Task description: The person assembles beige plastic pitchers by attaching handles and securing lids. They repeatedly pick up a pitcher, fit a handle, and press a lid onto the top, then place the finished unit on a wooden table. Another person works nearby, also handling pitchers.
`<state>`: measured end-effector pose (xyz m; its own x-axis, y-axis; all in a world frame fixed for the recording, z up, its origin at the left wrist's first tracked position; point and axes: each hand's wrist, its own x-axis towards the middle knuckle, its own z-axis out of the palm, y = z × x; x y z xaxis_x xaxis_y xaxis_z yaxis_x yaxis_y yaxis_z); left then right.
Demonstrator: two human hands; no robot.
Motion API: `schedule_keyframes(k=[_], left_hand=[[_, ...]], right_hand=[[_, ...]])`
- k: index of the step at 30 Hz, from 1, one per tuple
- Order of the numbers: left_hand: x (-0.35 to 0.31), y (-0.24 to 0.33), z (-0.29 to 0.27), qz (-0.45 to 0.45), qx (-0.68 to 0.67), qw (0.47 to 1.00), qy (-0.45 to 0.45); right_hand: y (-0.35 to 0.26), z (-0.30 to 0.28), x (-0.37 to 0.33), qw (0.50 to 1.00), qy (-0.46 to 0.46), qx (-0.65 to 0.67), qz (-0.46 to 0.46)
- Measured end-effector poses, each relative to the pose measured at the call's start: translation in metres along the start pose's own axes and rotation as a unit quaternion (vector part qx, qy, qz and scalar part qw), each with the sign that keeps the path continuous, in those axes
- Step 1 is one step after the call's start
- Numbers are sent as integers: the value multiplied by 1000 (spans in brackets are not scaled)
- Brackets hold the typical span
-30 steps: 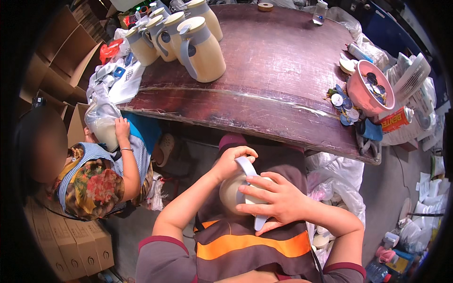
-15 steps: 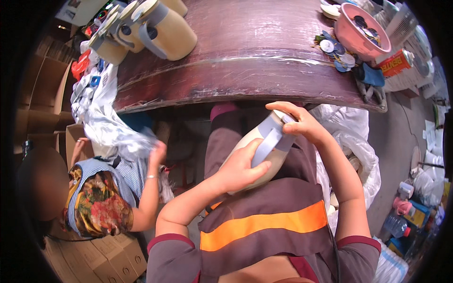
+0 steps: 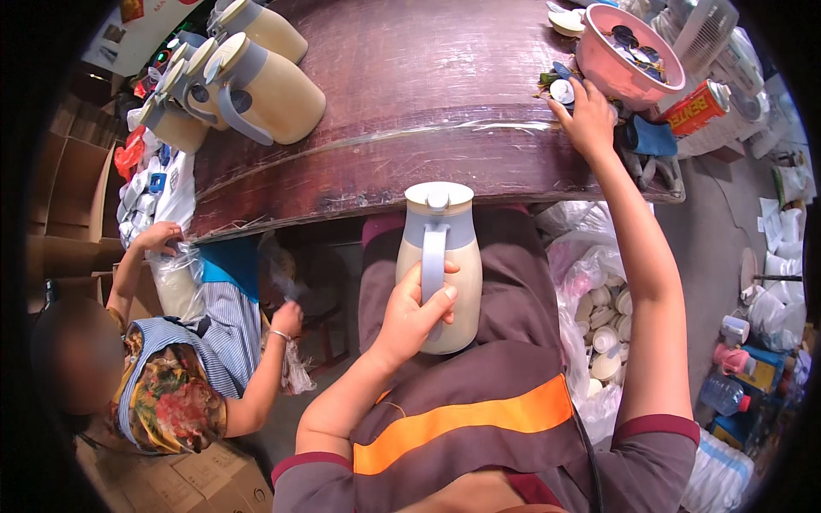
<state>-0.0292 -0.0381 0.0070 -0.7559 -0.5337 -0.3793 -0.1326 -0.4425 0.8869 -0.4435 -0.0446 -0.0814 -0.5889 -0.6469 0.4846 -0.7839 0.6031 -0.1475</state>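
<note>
A cream and grey-blue thermos jug [image 3: 462, 278] stands nearly upright on my lap, its lid closed and its handle towards me. My left hand [image 3: 412, 312] is wrapped round the lower part of the handle. Over on the right side of the table, my right hand [image 3: 590, 120] reaches to a small pile of round tags with strings [image 3: 561, 91]. Its thumb and fingers are apart at the pile's edge and partly cover it. Whether a fingertip touches a tag is hard to see.
Several similar jugs [image 3: 278, 94] stand at the table's [image 3: 410, 94] left. At right are a pink bowl [image 3: 629, 53] of tags, a red can [image 3: 697, 107] and a blue cloth [image 3: 650, 135]. Below lies a plastic bag of lids [image 3: 605, 342]. A co-worker [image 3: 184, 376] sits at left, handling plastic bags.
My right hand has left the jug's lid and moved up to the tags on the table. The jug has swung from tilted to nearly upright in my left hand.
</note>
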Motion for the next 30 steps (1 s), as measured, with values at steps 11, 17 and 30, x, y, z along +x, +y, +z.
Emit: schedule_keyframes(k=[11,17,30], left_hand=[[3,5,-1,13,4,1000,23],[6,3,-5,16,0,1000,15],[19,-14,-22,5,-151,987,58]], right_hand=[[9,24,17,998,55,34,-3],[15,-2,11,876,190,408,172],[-142,-99,-178,491,-262,762,331]])
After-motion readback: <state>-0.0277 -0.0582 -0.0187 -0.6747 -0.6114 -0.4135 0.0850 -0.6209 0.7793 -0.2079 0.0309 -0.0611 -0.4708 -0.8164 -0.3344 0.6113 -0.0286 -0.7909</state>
